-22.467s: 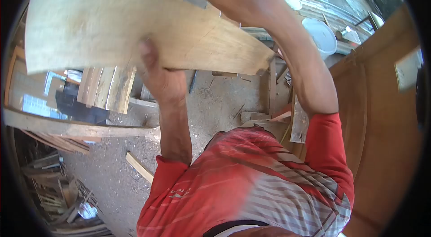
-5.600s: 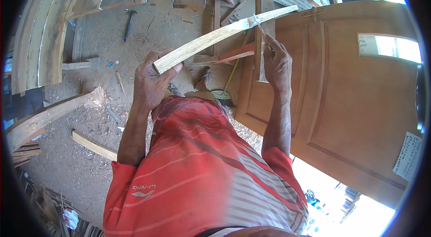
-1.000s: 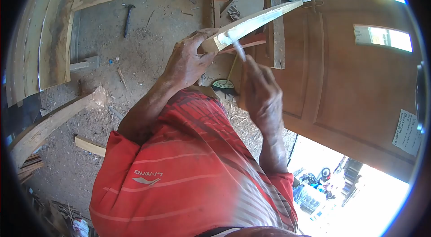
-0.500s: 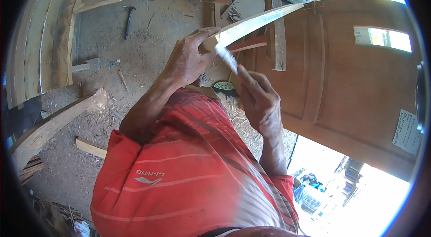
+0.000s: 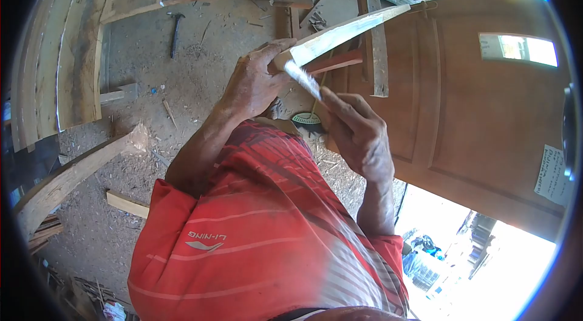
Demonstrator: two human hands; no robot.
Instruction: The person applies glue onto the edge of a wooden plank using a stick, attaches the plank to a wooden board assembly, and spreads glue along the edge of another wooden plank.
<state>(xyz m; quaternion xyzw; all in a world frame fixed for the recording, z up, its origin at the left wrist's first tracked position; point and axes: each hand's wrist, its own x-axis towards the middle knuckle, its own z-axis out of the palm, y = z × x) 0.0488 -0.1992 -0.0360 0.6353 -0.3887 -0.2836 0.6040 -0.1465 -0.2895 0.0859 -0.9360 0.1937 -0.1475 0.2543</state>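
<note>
My left hand grips the near end of a long wooden board, thumb and fingers around its sides. The board slants up and away to the right, its upward face pale and whitish. In my right hand is a narrow, flat, whitish tool, slightly blurred, its exact kind unclear. The fingers are closed round its lower end, and its tip meets the board's near end close to my left hand.
Planks with white lines along their joints lie at the upper left. A hammer rests on the shaving-strewn floor. A curved timber juts in at left. A brown panelled door stands at right, behind a wooden post.
My right hand has shifted slightly right and down. The tool's tip has slid a little left across the board's end. My left hand and the board hold nearly the same place.
</note>
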